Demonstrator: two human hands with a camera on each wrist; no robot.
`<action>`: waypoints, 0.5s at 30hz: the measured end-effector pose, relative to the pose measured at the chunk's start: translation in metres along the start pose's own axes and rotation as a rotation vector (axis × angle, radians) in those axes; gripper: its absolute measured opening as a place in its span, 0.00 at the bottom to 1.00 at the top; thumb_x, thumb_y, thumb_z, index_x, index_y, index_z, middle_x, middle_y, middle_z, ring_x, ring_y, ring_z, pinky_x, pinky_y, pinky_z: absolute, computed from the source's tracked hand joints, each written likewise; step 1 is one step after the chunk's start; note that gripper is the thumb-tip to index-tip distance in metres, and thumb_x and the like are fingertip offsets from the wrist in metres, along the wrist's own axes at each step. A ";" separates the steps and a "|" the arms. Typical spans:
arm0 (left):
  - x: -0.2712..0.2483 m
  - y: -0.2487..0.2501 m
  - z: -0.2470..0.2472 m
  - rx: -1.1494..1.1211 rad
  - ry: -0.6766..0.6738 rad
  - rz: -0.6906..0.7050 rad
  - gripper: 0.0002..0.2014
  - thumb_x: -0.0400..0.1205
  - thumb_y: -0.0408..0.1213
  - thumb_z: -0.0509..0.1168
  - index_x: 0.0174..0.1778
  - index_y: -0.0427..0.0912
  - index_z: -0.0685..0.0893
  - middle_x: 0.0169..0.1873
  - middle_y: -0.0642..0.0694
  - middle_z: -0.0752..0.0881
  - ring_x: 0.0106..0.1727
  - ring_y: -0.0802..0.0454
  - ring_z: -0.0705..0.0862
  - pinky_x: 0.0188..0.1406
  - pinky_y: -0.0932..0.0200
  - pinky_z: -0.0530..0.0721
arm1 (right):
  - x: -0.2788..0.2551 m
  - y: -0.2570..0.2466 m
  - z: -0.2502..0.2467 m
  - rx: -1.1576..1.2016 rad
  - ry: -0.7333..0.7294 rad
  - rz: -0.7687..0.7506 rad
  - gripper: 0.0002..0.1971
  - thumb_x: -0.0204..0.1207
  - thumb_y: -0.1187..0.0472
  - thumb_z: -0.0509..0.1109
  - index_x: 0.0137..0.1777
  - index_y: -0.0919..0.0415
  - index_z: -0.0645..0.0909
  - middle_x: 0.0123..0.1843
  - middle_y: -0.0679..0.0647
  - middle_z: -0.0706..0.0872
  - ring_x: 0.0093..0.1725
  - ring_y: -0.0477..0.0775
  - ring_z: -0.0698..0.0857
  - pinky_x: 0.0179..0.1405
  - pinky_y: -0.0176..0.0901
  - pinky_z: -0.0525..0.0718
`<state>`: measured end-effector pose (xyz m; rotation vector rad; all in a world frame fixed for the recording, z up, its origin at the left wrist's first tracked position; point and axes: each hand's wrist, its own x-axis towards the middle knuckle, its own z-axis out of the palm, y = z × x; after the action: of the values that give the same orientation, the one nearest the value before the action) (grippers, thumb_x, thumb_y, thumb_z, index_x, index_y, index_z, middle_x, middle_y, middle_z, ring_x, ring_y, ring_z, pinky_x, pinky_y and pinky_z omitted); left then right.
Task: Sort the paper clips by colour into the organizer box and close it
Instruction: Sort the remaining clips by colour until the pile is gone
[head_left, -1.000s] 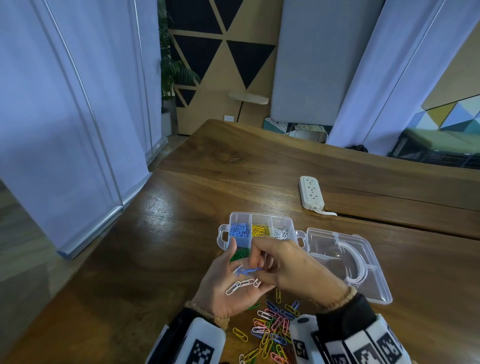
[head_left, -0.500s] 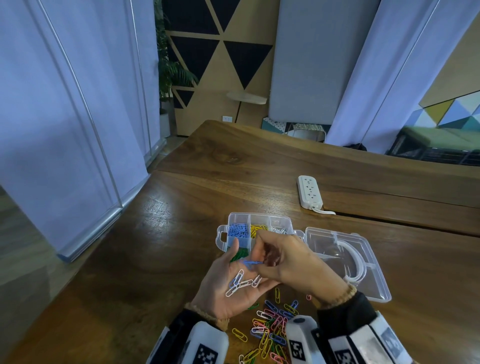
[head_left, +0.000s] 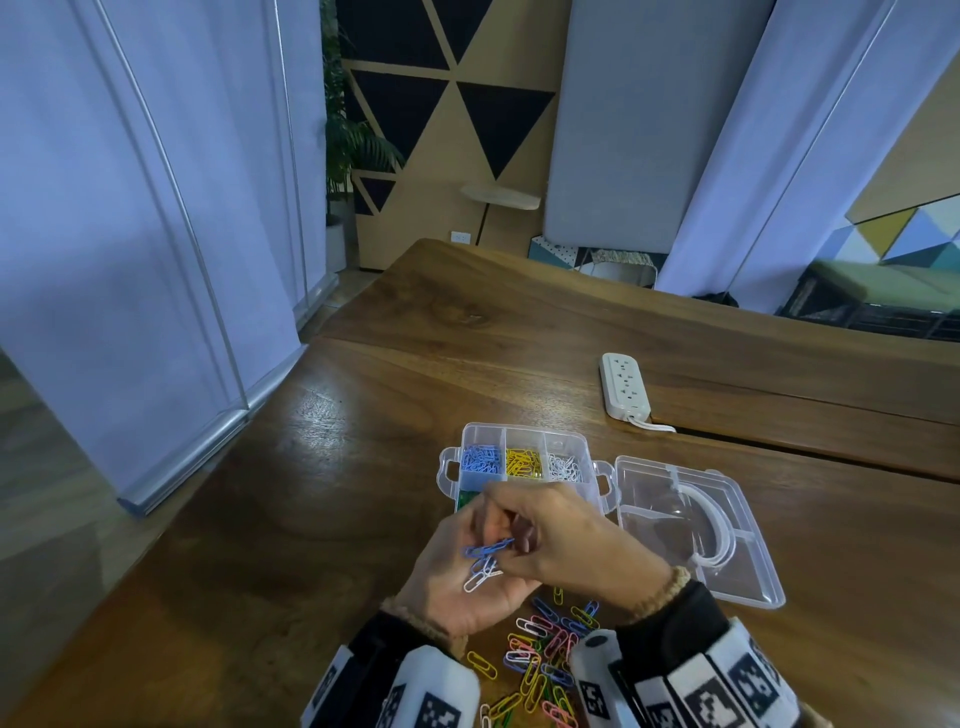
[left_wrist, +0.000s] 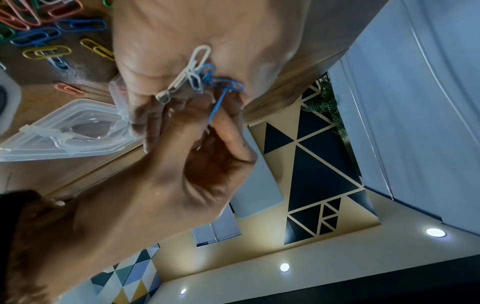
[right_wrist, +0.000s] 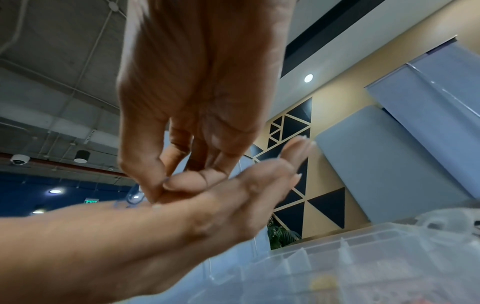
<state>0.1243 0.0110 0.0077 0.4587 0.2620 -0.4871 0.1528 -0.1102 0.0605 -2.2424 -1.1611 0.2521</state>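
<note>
Blue wire clip (head_left: 488, 547) pinched by right hand (head_left: 566, 540).

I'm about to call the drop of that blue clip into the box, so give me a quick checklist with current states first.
1. Blue clip pinched by right hand: ok.
2. Clip free of the others: cannot tell; in the left wrist view it meets the white and blue clips lying on the left hand palm.
3. Organizer box open, lid laid flat to its right: ok.
4. Blue compartment identified, far left of the back row, holding only blue: ok.
5. Path to that compartment: ok; it sits just beyond the hands, uncovered.
6. Sorting finished: not ok; mixed pile remains on the table.
</note>
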 end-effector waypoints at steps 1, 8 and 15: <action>0.001 -0.001 0.002 -0.039 0.010 -0.005 0.17 0.83 0.37 0.55 0.44 0.27 0.84 0.38 0.33 0.86 0.37 0.42 0.89 0.32 0.53 0.88 | -0.001 0.002 -0.002 -0.019 -0.012 0.010 0.12 0.68 0.70 0.72 0.40 0.53 0.74 0.37 0.41 0.78 0.36 0.30 0.78 0.36 0.24 0.75; -0.001 0.000 0.000 -0.079 -0.095 -0.028 0.28 0.82 0.47 0.54 0.44 0.23 0.89 0.46 0.29 0.88 0.45 0.35 0.90 0.45 0.42 0.89 | -0.005 0.012 -0.010 -0.080 0.016 0.060 0.13 0.70 0.68 0.73 0.40 0.52 0.73 0.40 0.51 0.85 0.35 0.39 0.80 0.39 0.37 0.82; 0.004 0.001 -0.005 -0.092 -0.033 -0.024 0.22 0.89 0.46 0.49 0.57 0.29 0.79 0.52 0.31 0.84 0.50 0.36 0.88 0.48 0.40 0.88 | 0.004 0.005 -0.004 -0.059 0.048 -0.069 0.06 0.69 0.67 0.73 0.45 0.59 0.83 0.42 0.45 0.83 0.43 0.42 0.81 0.44 0.38 0.81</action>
<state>0.1278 0.0123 0.0025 0.3577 0.2575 -0.5031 0.1600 -0.1109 0.0608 -2.2411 -1.2328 0.1378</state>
